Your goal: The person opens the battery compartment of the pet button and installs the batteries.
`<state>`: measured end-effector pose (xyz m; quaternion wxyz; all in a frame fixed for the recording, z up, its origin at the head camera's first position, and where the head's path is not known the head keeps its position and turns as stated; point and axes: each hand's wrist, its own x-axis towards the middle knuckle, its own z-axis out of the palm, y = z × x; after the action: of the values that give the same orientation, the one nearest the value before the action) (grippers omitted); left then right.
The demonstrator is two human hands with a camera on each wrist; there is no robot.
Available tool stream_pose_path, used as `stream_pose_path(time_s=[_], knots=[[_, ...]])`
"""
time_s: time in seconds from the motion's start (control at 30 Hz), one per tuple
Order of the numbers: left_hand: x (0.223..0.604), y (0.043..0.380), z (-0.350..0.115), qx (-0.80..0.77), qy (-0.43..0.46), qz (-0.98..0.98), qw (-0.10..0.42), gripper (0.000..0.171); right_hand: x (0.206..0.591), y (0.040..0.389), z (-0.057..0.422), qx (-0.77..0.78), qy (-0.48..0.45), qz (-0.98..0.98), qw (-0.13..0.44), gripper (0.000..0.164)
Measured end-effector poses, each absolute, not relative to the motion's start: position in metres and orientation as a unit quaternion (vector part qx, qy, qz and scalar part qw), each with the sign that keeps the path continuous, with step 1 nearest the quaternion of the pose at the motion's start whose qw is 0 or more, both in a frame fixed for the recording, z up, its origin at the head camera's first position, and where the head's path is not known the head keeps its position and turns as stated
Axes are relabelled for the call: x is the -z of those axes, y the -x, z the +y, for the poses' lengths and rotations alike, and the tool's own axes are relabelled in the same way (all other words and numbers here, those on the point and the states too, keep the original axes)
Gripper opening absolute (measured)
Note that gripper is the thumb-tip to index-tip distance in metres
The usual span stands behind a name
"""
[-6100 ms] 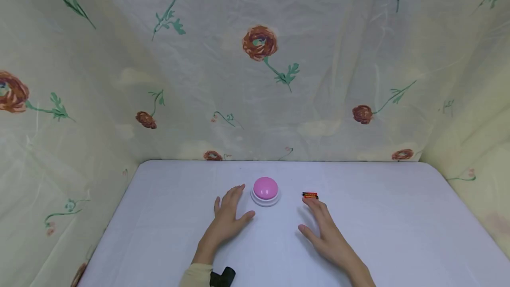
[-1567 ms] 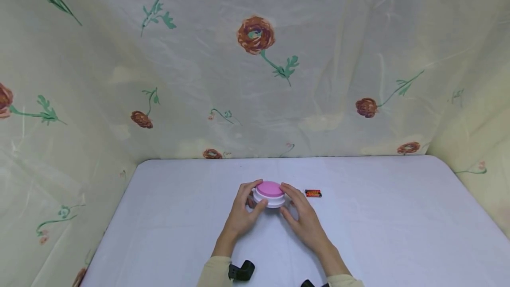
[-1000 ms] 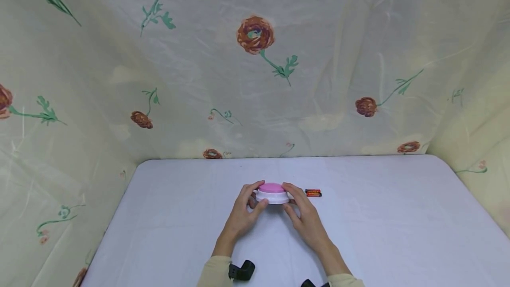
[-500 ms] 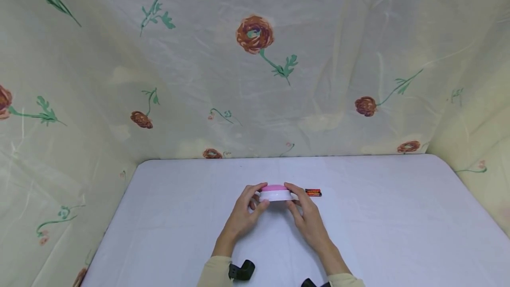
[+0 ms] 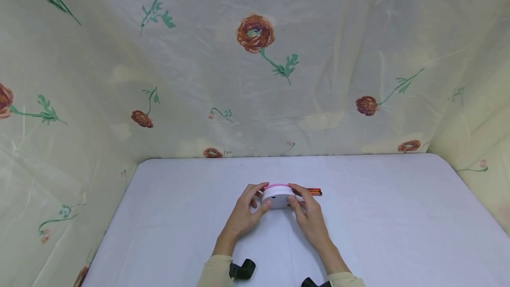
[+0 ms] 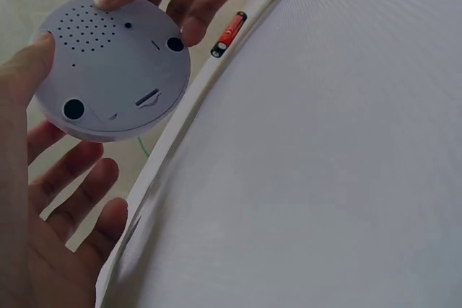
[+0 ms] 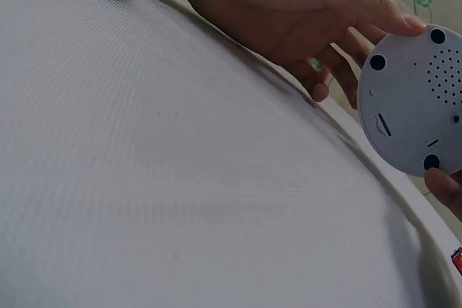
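Both hands hold a round push button [image 5: 278,198] with a pink top and white base, lifted off the table and tilted. Its underside [image 6: 108,77] shows a grid of small holes, dark round feet and a narrow slot. My left hand [image 5: 241,214] grips the left side, thumb on the underside, fingers at the top edge. My right hand [image 5: 311,218] grips the other side, its thumb also pressing the underside. Just behind the right hand lie red and black batteries [image 5: 314,191], partly covered by its fingers. In the left wrist view, the batteries [image 6: 229,34] lie near the table edge.
A white-covered table [image 5: 179,216] spreads out under the hands. Flower-printed cloth [image 5: 191,79] hangs behind it and along both sides. Black wrist cameras [image 5: 244,269] are strapped at the sleeves.
Earlier the button stood on the table with both hands apart from it. The hands then took hold of it, raised it and tipped it back, turning its underside towards me. The batteries stayed put.
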<state>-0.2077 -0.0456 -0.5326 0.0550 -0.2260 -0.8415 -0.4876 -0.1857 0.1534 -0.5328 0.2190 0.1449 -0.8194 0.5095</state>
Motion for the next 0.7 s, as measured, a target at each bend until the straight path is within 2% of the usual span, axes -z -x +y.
stream_pose_path(time_s=[0.27, 0.7], knots=[[0.535, 0.209, -0.045, 0.525, 0.240, -0.814, 0.067, 0.049, 0.503, 0.170, 0.146, -0.512, -0.142, -0.819, 0.217, 0.032], [0.538, 0.209, -0.046, 0.543, 0.233, -0.804, 0.066, 0.042, 0.500, 0.168, 0.144, -0.512, -0.122, -0.825, 0.204, 0.029]])
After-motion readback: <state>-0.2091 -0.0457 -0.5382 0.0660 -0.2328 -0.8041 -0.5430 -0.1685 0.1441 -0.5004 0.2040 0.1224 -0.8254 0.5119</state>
